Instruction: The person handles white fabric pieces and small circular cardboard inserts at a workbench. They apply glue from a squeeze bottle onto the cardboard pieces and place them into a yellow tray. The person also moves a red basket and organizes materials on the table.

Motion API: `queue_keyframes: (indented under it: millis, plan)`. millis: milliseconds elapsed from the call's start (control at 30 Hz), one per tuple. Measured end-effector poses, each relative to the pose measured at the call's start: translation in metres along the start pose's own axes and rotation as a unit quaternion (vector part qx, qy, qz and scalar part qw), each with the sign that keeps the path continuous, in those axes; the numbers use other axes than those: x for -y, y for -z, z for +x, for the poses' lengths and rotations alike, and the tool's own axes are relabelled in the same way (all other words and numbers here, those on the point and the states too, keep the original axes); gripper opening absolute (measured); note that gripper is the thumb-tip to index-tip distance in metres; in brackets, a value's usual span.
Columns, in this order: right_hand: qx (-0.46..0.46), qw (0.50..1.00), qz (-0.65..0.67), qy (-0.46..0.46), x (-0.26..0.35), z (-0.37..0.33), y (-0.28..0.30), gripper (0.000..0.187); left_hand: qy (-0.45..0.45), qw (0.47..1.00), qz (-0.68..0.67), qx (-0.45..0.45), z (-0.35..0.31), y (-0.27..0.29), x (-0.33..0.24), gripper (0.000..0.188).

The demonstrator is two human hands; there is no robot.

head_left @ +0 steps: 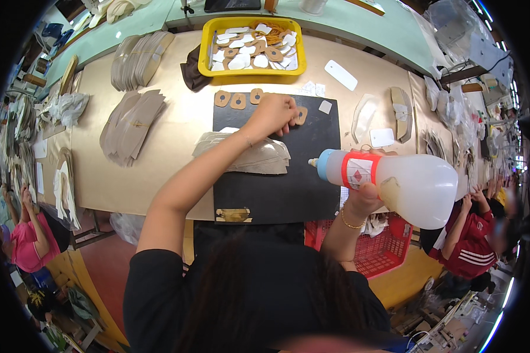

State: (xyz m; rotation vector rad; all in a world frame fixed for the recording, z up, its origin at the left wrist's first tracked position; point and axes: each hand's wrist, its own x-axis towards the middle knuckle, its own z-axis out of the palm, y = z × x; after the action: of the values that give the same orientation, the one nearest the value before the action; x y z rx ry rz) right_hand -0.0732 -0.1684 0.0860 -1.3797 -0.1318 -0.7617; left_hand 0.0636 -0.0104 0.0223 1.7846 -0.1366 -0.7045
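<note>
My right hand (365, 199) is wrapped round a translucent squeeze bottle (424, 187) with a red band and a light blue cap, tilted sideways so its nozzle points left over the black mat (312, 200). My left hand (272, 114) is closed, its fingertips at the edge of a small brown patch (301, 116) with a dark hole, on the mat. Left of that hand, more such patches (238, 101) lie along the mat's far edge. Under my left forearm is a fanned stack of grey-beige pieces (259, 157). A small white piece (325, 106) lies at the mat's upper right.
Beyond the mat stands a yellow tray (252, 73) of white and brown pieces and rubber bands. Bundles of beige pieces (132, 126) lie on the left, with curved pieces (401, 115) on the right. A red basket (388, 253) sits below the table edge. Other people are at both sides.
</note>
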Motion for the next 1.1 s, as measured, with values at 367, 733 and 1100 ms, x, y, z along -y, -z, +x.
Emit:
queue_keyframes:
  millis: [367, 733, 1100]
  plan:
    - [-0.029, 0.999, -0.028, 0.017, 0.0, 0.005, 0.01, 0.07, 0.01, 0.92, -0.386, 0.062, -0.002, 0.021, 0.001, 0.04]
    - [-0.045, 0.996, -0.038, 0.066, -0.004, 0.017, -0.014, 0.076, -0.022, 0.966, -0.248, 0.061, -0.075, 0.022, -0.018, 0.021]
    - [0.0, 0.984, -0.158, 0.08, -0.006, 0.013, -0.015, 0.083, -0.017, 0.981, -0.18, 0.065, -0.086, 0.003, -0.035, 0.018]
